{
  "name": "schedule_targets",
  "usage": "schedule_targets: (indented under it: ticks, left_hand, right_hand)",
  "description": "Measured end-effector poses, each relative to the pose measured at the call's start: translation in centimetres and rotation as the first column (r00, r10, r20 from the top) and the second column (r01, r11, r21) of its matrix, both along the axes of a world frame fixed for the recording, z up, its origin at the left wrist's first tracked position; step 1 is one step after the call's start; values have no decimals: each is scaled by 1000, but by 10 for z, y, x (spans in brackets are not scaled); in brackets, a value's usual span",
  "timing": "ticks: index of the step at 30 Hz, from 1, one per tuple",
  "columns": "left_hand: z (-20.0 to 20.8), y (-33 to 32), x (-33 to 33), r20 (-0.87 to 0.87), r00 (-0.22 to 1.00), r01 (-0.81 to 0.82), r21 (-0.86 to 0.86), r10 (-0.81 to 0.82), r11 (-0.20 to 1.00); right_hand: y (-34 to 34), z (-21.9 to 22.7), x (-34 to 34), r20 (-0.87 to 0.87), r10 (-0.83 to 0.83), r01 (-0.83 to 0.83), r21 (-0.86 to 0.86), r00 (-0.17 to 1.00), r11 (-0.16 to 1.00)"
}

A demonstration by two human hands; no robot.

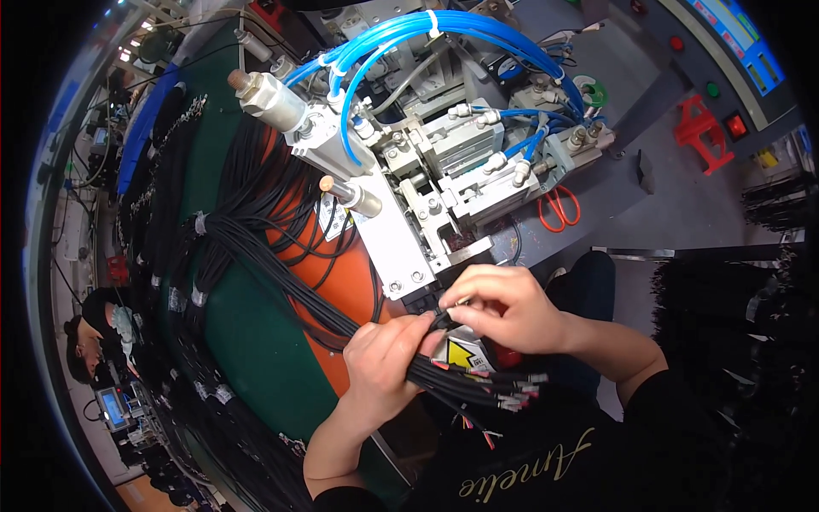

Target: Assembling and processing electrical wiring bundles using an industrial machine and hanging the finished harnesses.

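Observation:
My left hand [382,354] is closed round a bundle of black cables [456,384], whose stripped ends with pinkish-red and pale tips stick out to the right below it. Just right of it, my right hand [510,309] pinches with thumb and forefinger at a small cable end held up between both hands. The exact tip is too small to make out. Both hands are close to the front of a metal machine [397,247] with silver cylinders and blue air hoses [444,21]. A yellow triangular warning label [461,353] shows below my right hand.
More bundled black cables [256,239] run across an orange surface [341,375] and green table [256,341] on the left. Red-handled scissors [559,210] lie right of the machine. Farther right are a red stool [704,136] and hanging dark cables [708,341]. Another person [90,337] is at far left.

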State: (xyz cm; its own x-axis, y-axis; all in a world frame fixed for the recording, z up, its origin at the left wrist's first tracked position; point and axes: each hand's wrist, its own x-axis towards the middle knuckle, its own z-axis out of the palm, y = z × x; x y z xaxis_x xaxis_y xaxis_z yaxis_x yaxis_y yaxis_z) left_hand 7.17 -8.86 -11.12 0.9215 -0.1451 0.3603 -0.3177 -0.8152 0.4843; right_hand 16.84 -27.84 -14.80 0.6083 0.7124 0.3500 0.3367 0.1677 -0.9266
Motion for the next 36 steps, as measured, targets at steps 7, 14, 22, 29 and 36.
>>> schedule_targets:
  ticks: [7, 14, 22, 29, 36]
  left_hand:
    - [0, 5, 12, -174, 981, 14, -379, -86, 925]
    - [0, 13, 15, -224, 957, 81, -395, -181, 915]
    - [1, -14, 10, -59, 998, 31, 6, -30, 1000]
    - [0, -14, 11, -63, 998, -23, -143, 14, 990]
    - [-5, -14, 14, -18, 999, 43, -105, -46, 994]
  right_hand:
    - [-2, 0, 10, -718, 309, -170, 262, 623, 950]
    - [1, -4, 13, -712, 341, -234, 249, 613, 940]
    - [2, -7, -1, -130, -80, 75, -47, 988, 996]
    - [19, -13, -18, 377, -430, 406, 145, 820, 902]
    - [-4, -7, 7, -516, 165, -100, 151, 840, 983]
